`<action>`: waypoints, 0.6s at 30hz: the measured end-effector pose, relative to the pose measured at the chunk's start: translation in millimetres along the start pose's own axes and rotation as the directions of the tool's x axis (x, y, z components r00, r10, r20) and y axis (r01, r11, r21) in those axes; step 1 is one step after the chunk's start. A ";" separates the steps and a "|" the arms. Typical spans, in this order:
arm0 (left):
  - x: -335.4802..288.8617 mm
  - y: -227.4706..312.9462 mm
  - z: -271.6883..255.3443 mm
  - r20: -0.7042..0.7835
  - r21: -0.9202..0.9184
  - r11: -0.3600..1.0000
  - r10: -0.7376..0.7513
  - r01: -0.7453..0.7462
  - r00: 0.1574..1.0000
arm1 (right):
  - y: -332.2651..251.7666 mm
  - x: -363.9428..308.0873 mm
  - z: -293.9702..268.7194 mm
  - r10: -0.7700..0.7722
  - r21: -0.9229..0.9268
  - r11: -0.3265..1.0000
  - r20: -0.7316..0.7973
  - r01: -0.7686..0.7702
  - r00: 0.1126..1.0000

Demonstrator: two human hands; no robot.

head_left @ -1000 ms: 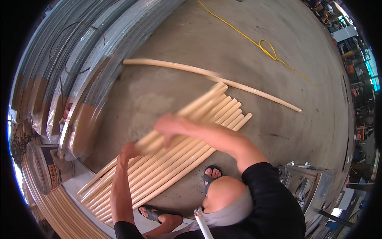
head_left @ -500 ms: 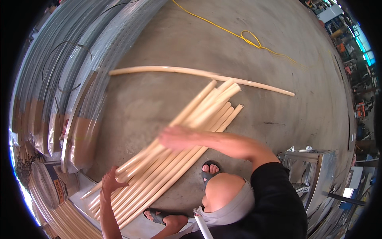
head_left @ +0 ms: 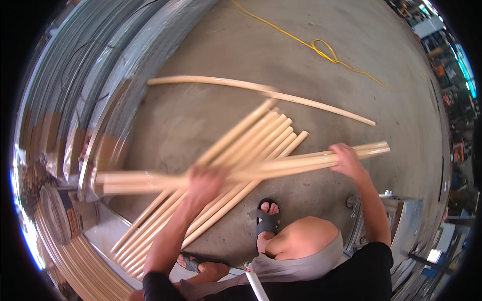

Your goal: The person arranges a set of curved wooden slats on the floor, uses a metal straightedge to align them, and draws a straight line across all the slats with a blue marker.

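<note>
L hand (head_left: 207, 181) mid-frame, R hand (head_left: 346, 159) ctr-right | fingers wrapped rnd cream tubes (head_left: 301, 163) | prob. stiff, slick, lightish | best grip nr both ends

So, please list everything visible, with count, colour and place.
Held tubes: at least two, beige, between the hands
Tube pile: several, beige, floor beneath them
Far tube: one or two, beige, beyond pile
Cord: one, yellow, far floor
Wrapped metal lengths: many, grey, left
Round container: one, pale, dark-banded, lower left
Thin strips: many, tan, lower left
Metal frame: one, silver, right
Floor: one, grey, middle
Clutter: uncountable, mixed, right rim
Cigarette: one, white, bottom centre
Sandals: two, dark grey, on feet
Left hand: one, bare, on held tubes
Right hand: one, bare, same tubes
</note>
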State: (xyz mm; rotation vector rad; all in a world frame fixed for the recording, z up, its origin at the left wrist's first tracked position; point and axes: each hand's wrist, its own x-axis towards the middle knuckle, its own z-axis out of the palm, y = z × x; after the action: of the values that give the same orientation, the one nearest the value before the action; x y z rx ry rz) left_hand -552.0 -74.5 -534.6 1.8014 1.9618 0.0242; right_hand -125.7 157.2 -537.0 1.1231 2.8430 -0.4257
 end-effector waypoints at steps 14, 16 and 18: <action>261.4 36.4 -3.0 -0.200 0.157 0.987 0.076 -0.045 0.977 | 149.0 92.8 52.0 0.232 -0.002 0.972 -0.195 -0.237 0.953; 262.9 37.8 -13.9 -0.165 0.126 0.992 0.040 -0.019 0.985 | 152.8 109.7 57.9 0.232 -0.029 0.970 -0.180 -0.241 0.956; 262.4 25.4 -22.7 -0.177 0.074 0.997 0.008 0.005 0.984 | 148.3 130.5 58.7 0.258 -0.042 0.963 -0.147 -0.267 0.955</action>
State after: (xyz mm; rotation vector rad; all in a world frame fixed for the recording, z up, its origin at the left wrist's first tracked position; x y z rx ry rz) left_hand -542.6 183.6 -592.1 1.9062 2.1093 0.1173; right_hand -123.9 331.0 -647.8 1.5490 2.7400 -0.2485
